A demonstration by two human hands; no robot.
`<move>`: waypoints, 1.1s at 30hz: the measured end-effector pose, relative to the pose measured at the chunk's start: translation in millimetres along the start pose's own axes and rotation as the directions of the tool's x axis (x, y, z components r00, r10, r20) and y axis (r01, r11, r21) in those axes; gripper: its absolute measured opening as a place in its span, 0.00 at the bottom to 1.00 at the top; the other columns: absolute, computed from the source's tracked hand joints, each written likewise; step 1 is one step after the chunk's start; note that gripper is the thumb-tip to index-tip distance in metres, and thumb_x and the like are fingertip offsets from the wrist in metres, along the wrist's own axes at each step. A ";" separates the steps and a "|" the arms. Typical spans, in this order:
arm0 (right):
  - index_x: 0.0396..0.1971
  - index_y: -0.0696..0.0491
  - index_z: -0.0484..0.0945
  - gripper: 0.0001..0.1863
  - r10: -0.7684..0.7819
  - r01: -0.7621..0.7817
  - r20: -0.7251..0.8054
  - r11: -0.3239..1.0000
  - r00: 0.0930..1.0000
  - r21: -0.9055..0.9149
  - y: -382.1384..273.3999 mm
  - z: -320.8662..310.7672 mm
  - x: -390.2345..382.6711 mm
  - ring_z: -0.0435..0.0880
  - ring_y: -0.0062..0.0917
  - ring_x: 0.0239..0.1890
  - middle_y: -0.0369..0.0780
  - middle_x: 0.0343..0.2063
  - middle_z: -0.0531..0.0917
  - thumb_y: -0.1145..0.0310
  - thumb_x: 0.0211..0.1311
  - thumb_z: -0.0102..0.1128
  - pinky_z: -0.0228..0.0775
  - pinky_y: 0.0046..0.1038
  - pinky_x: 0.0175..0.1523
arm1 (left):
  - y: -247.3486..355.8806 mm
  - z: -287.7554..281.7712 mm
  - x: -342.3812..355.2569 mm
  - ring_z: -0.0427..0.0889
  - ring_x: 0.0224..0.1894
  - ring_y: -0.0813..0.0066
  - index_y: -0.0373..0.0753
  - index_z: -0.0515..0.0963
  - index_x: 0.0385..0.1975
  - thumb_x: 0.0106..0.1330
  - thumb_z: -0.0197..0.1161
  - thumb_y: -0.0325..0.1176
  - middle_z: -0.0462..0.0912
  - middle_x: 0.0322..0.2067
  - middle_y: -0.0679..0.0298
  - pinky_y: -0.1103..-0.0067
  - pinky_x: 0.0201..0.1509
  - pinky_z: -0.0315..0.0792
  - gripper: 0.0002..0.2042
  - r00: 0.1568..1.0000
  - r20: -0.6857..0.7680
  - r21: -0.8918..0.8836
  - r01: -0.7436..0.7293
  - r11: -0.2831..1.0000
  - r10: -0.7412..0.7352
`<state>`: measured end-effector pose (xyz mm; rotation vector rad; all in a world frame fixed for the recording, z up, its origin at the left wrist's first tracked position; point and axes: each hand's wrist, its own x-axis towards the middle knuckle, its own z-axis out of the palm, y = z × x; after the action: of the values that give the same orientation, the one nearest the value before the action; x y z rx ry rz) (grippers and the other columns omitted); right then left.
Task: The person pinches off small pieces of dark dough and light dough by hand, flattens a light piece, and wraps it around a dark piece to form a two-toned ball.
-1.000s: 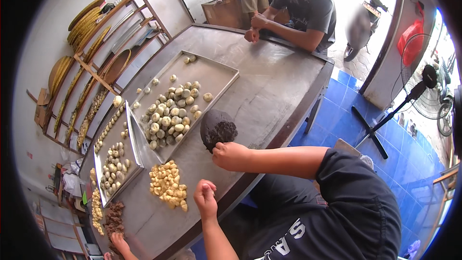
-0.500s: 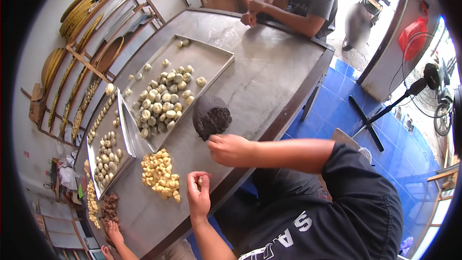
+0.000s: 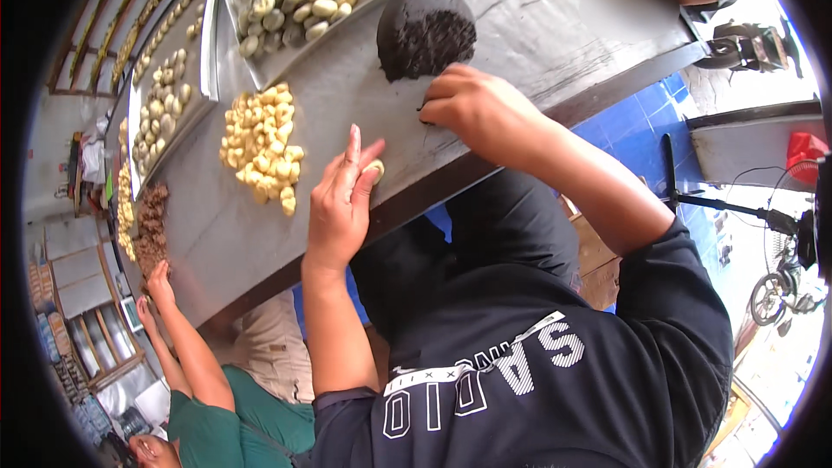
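A small pale-yellow dough piece (image 3: 375,171) rests in my left hand (image 3: 340,212), between the thumb and the palm, and its fingers stretch upward. My right hand (image 3: 485,113) is closed in a pinch on a bit of dark paste (image 3: 423,111), a trace of which shows at the fingertips. Just beyond that hand sits a large mound of dark paste (image 3: 433,35) on the metal table (image 3: 334,78). To the left of my left hand lies a heap of yellow dough pieces (image 3: 260,143).
A large metal tray (image 3: 360,10) of round pale-green filled balls stands at the back; a second tray (image 3: 211,61) is left of it. At far left, a co-worker's hands (image 3: 159,290) are beside a brown crumbly heap (image 3: 152,225). The table's front edge (image 3: 286,273) runs before me.
The view has swung down toward my body. My right hand has come off the dark mound's edge, toward the table's front. My left hand's fingers have straightened, the dough piece still there.
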<state>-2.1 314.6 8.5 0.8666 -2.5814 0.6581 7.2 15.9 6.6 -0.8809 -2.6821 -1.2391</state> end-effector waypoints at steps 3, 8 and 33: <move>0.42 0.53 0.90 0.10 0.148 -0.147 -0.074 0.989 0.986 0.018 -2.6 11.8 -8.5 0.86 0.41 0.56 0.42 0.47 0.88 0.72 0.60 0.72 0.83 0.39 0.61 | -15.3 -19.7 -1.2 0.88 0.57 0.75 0.37 0.76 0.78 0.76 0.74 0.26 0.95 0.57 0.60 0.75 0.64 0.82 0.31 0.989 0.144 -0.071 0.033 0.997 -0.023; 0.50 0.54 0.89 0.14 0.201 -0.185 0.090 0.970 0.975 -0.158 -13.2 -1.8 28.0 0.87 0.40 0.60 0.44 0.51 0.88 0.73 0.64 0.68 0.85 0.36 0.60 | -17.6 -20.1 -10.9 0.87 0.53 0.79 0.35 0.80 0.75 0.73 0.78 0.29 0.94 0.57 0.57 0.77 0.63 0.82 0.30 0.951 0.202 -0.435 0.300 0.849 -0.232; 0.50 0.51 0.92 0.15 0.304 -0.306 -0.256 0.952 0.918 0.032 6.0 2.4 -10.2 0.91 0.43 0.55 0.43 0.52 0.91 0.75 0.63 0.72 0.85 0.41 0.61 | -15.2 -17.2 -32.2 0.90 0.55 0.59 0.32 0.85 0.49 0.69 0.74 0.17 0.83 0.62 0.53 0.69 0.61 0.86 0.12 0.991 0.032 0.092 -0.135 0.986 0.133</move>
<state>1.4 322.4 0.0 0.3442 -2.4946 0.7866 23.1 -19.4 -1.2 -1.0515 -2.6262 -1.0715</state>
